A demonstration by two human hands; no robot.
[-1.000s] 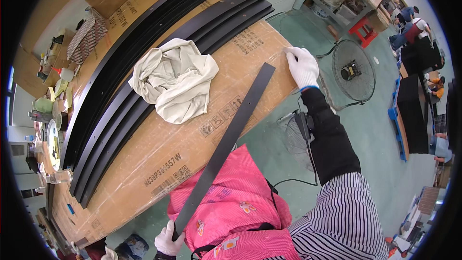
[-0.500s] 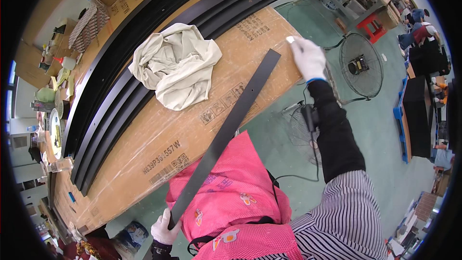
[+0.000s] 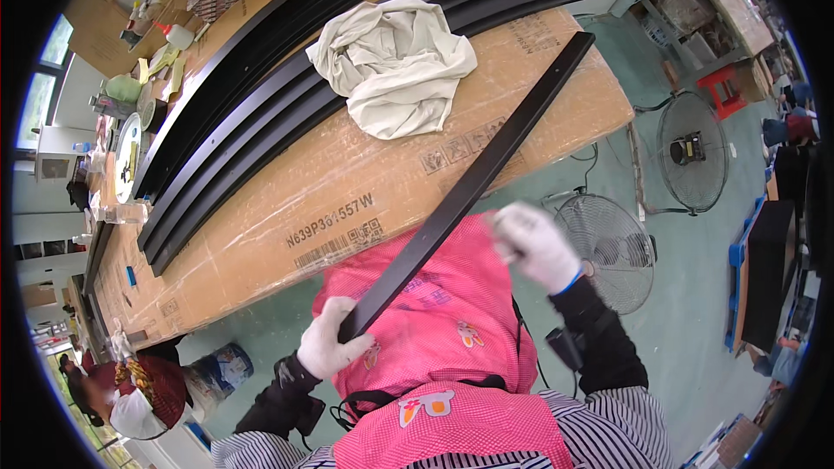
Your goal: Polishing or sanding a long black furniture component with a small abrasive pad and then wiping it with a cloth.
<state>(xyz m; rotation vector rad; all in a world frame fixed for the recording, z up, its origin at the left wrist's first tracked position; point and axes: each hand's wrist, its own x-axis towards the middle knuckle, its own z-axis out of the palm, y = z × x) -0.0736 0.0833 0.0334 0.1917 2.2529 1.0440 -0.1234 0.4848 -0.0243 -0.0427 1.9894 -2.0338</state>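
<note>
My left hand (image 3: 328, 343), in a white glove, grips the near end of a long black strip (image 3: 473, 182). The strip slants up and to the right across the cardboard-covered table (image 3: 287, 200), its far end near the table's right corner. My right hand (image 3: 534, 243), gloved and blurred, is in front of my pink apron (image 3: 434, 313), just right of the strip and apart from it; I cannot tell whether it holds anything. A crumpled pale cloth (image 3: 391, 61) lies on the table beyond the strip.
Several long black strips (image 3: 287, 95) lie side by side along the table's far side. Two floor fans (image 3: 612, 247) (image 3: 691, 152) stand on the green floor to the right. Clutter covers the table's left end (image 3: 130, 104). Another person (image 3: 130, 391) is at the lower left.
My right hand has left the strip's far end and come back toward my apron. The view has shifted so the table sits higher in the picture; my left hand still holds the near end.
</note>
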